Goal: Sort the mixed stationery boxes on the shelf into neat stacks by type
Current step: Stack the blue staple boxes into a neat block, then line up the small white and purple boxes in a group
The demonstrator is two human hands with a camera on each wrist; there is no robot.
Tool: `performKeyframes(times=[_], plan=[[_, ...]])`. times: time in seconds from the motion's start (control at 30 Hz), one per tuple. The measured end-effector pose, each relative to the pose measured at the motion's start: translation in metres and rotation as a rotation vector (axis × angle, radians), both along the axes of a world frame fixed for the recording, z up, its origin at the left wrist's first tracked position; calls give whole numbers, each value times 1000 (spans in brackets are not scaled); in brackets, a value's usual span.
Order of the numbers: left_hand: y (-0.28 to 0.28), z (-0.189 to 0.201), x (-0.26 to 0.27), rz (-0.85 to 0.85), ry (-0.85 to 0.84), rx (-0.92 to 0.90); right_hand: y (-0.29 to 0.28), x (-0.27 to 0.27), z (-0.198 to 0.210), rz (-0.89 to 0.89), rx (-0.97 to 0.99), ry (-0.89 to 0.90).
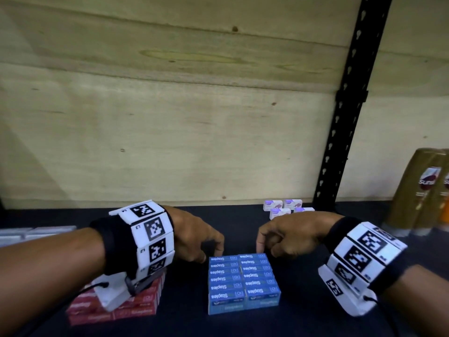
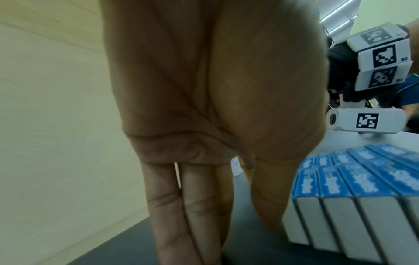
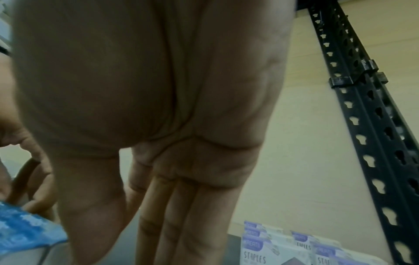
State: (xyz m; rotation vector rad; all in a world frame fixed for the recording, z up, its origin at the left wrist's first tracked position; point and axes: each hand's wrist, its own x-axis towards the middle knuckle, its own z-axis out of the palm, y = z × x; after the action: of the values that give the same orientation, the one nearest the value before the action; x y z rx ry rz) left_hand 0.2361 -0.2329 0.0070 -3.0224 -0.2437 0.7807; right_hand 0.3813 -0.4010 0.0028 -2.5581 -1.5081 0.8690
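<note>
I bring my left hand (image 1: pixel 194 237) and right hand (image 1: pixel 289 237), both loose-fingered and holding nothing, down at the far corners of the blue staple boxes (image 1: pixel 244 280) mid-shelf, probably to square that block between the red (image 1: pixel 136 305) and purple boxes (image 1: pixel 283 209).

A pale plywood back panel (image 1: pixel 194 105) rises behind the dark shelf (image 1: pixel 184 319); a black perforated upright (image 1: pixel 345 103) stands at right.

Read "Staples" on each blue box (image 1: pixel 243 283) mid-shelf, "STAPLES" on white-and-purple boxes (image 3: pixel 267 254) near the back edge, "Staples" faintly on red boxes (image 1: pixel 136 310), "suns…" on gold bottles (image 1: pixel 420 190) at the right edge.
</note>
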Motion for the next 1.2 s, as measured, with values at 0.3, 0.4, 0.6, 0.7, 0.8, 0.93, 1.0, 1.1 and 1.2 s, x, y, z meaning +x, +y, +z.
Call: performKeyframes(times=[0.3, 0.4, 0.6, 0.7, 0.8, 0.93, 1.0, 1.1, 1.2], plan=[[-17, 19, -13, 249, -23, -199, -14, -15, 8, -164, 9, 128], [-27, 26, -18, 227, 73, -248, -20, -23, 14, -62, -123, 24], [-35, 3, -22, 208, 187, -269, -15, -33, 3, 3, -217, -67], [-38, -5, -24, 266, 128, -388, -12, -42, 0, -14, -203, -46], [-42, -9, -23, 287, 81, -439, -11, -48, -2, -8, -192, -51], [-46, -9, -20, 289, 58, -384, -11, -52, -2, -10, -181, -81], [-47, -8, -18, 293, 70, -374, -12, -55, -1, -10, -180, -97], [-49, -9, -17, 312, 46, -344, -12, -57, 0, -10, -188, -124], [-49, -10, -17, 303, 44, -329, -14, -57, 1, -5, -188, -144]])
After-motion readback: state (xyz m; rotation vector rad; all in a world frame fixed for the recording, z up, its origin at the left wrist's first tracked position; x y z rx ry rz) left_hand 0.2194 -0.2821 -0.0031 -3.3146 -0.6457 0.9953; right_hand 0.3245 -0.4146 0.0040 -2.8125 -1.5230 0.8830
